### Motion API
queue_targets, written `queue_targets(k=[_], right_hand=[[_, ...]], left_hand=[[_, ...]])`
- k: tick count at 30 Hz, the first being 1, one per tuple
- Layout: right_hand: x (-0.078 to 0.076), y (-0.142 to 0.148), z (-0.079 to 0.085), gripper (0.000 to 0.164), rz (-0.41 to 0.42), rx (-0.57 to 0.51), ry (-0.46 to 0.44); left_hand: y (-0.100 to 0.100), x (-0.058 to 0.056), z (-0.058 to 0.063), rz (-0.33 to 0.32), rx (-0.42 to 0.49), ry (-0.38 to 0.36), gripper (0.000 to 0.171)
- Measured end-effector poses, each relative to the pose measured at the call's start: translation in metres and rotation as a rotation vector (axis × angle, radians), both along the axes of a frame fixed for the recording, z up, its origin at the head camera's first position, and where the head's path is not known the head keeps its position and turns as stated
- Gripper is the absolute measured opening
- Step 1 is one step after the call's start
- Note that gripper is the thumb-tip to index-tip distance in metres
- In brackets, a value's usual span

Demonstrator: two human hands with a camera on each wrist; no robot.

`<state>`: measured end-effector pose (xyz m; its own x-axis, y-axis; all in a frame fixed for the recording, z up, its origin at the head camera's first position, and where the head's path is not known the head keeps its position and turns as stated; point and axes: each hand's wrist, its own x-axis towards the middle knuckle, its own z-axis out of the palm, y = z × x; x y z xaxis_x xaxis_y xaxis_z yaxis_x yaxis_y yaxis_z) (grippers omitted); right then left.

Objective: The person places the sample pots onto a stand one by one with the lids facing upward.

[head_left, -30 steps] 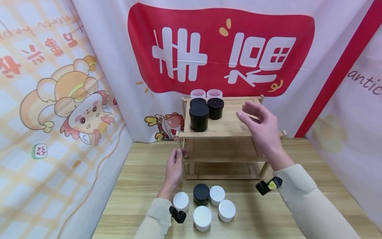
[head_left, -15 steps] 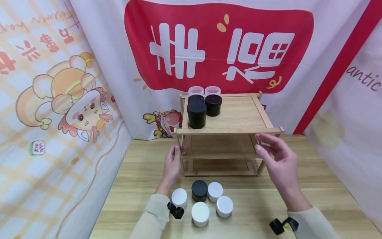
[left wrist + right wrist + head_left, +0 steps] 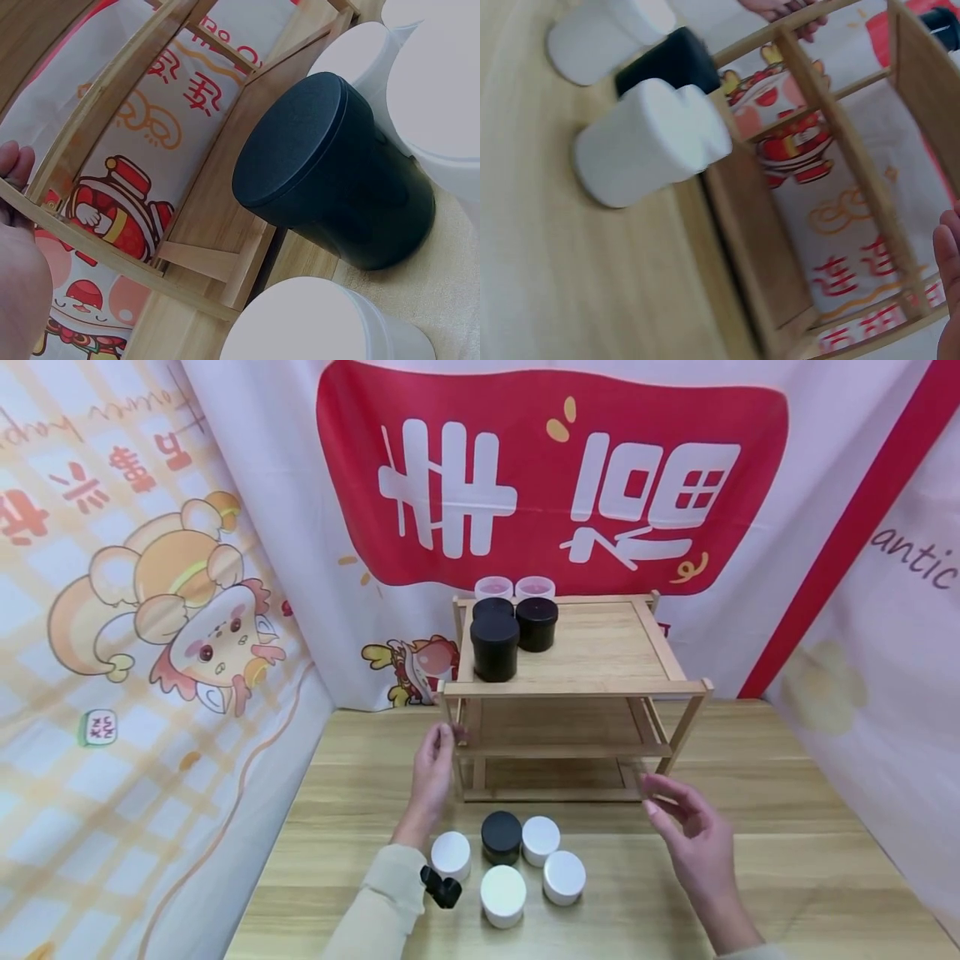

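A three-tier wooden rack (image 3: 600,652) stands on the table against the curtain. My left hand (image 3: 432,777) grips its left front post (image 3: 112,251), the fingers curled around the wood in the left wrist view. My right hand (image 3: 693,847) hovers low at the rack's right front corner, fingers loosely bent and nothing in them. On the table before the rack are a black lidded jar (image 3: 501,837) and several white jars (image 3: 503,896). Three black jars (image 3: 495,647) and two translucent pinkish-white ones (image 3: 535,588) are grouped on the left of the top shelf.
A printed curtain (image 3: 375,635) hangs behind the rack, with a patterned cloth (image 3: 150,827) on the left and another cloth (image 3: 862,693) on the right. The wooden tabletop (image 3: 810,827) extends right of the rack.
My right hand has come down from above the top shelf's right side to near table level. My left hand stays on the post; the jars keep their places.
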<state>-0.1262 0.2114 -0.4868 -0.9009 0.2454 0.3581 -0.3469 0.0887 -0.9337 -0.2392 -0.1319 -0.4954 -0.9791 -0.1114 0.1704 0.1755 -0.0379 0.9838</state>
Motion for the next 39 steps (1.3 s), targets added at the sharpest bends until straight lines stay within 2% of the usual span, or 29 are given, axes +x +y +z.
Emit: queue_targets(k=[11, 19, 25, 31, 36, 39], right_hand=[[0.008, -0.007, -0.054, 0.046, 0.019, 0.122, -0.127], [0.011, -0.017, -0.086, 0.056, 0.135, 0.19, -0.069], [0.017, -0.026, -0.103, 0.061, 0.193, 0.197, -0.052], [0.017, -0.038, -0.118, 0.067, 0.251, 0.184, -0.121], [0.018, -0.046, -0.127, 0.071, 0.268, 0.158, -0.172], [0.017, -0.049, -0.131, 0.073, 0.264, 0.176, -0.19]], left_hand=[[0.001, -0.001, -0.002, 0.003, -0.007, -0.021, 0.056], [0.002, 0.0, -0.002, 0.0, -0.012, -0.046, 0.061], [0.0, 0.002, -0.001, 0.007, -0.022, -0.047, 0.062], [0.0, 0.001, 0.003, 0.019, -0.017, -0.018, 0.059], [0.001, 0.001, 0.002, 0.009, -0.005, -0.017, 0.058], [0.001, 0.002, 0.001, 0.002, 0.0, -0.015, 0.06]])
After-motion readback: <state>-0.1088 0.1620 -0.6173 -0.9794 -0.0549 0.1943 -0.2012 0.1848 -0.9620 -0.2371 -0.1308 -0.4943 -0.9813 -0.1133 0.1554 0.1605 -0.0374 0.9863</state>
